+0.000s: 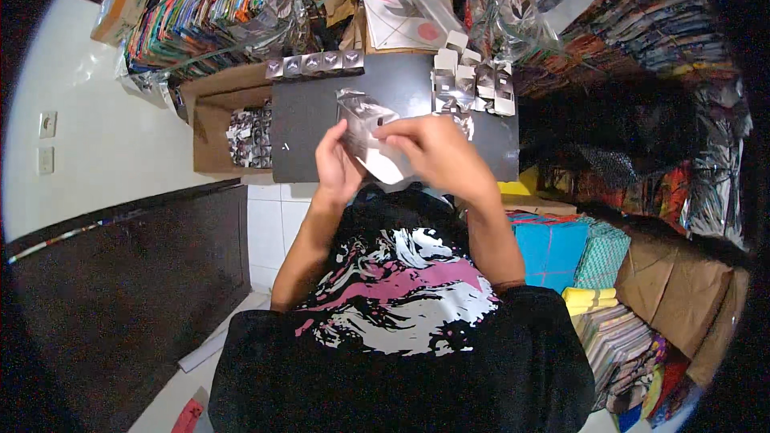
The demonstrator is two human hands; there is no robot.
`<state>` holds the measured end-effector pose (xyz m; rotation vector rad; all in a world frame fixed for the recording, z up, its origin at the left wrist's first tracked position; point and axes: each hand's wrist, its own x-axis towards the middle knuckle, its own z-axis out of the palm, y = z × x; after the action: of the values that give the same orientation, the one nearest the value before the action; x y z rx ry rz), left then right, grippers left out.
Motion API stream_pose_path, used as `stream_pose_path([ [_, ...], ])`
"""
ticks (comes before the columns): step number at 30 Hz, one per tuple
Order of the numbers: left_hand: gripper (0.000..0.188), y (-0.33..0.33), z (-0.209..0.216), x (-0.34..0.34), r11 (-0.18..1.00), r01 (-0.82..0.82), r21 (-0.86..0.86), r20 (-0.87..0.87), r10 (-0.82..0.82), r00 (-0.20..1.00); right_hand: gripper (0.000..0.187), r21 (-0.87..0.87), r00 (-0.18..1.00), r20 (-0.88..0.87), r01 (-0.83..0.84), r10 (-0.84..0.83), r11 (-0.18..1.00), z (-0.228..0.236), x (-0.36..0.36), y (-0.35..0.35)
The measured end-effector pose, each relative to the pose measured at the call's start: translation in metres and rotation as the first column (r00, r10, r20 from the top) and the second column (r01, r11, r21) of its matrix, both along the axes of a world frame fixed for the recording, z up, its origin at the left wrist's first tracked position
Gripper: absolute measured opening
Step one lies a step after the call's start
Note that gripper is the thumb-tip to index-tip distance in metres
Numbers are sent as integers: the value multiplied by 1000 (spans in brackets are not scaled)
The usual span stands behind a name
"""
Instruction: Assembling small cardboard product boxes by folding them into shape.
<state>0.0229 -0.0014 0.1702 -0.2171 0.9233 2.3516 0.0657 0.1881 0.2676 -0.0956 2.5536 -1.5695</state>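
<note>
Over the near edge of a dark grey table (309,124), both hands hold a shiny grey-and-white piece of packaging (365,124). Whether it is a plastic bag or an unfolded small carton, I cannot tell. My left hand (338,164) grips its left side, thumb up along the edge and the other fingers partly hidden. On its right side my right hand (437,148) pinches it with thumb and forefinger. At the table's far left stands a row of small dark closed boxes (315,65). Several small open cartons (465,80) with white flaps cluster at the far right.
A brown cardboard box (210,132) left of the table holds many small boxes. Bundled stacks of colourful packets (220,12) rise behind, with more stacks (634,24) at the far right. Blue packs (549,252) lie to my right. A dark panel (132,297) stands to my left.
</note>
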Motion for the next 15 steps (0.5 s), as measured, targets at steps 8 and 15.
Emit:
stream_pose_path([
  [8,37,-7,-26,-1,972,-79,-223,-275,15,961,35,-14,998,-58,0,-1,1000,-53,-4,-12],
  [15,32,-13,0,-10,741,-91,-665,-495,-346,797,43,-92,982,-177,-81,64,992,-75,3,-8],
])
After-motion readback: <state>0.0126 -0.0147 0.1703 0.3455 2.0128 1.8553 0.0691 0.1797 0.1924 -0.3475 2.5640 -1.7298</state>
